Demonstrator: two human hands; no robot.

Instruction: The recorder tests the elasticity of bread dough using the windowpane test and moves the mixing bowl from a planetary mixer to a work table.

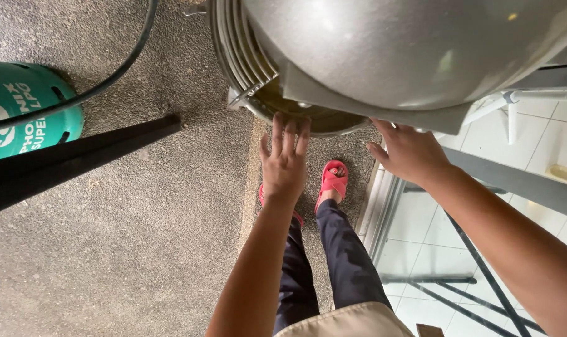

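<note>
A large round metal pan (408, 43) fills the top of the head view, resting on a ringed metal burner (246, 56) with a dark rim beneath it. My left hand (285, 163) reaches up to the lower edge of that rim, fingers spread and touching it. My right hand (407, 153) is at the pan's lower right edge, its fingertips hidden under the metal. Neither hand visibly holds anything. Below them are my legs in dark trousers and red sandals (333, 178).
A green gas cylinder (27, 112) stands at the left with a black hose (118, 72) running to the burner. A dark bar (77, 156) slants across the rough grey floor (140, 249). White tiles (421, 218) and a metal door track lie at the right.
</note>
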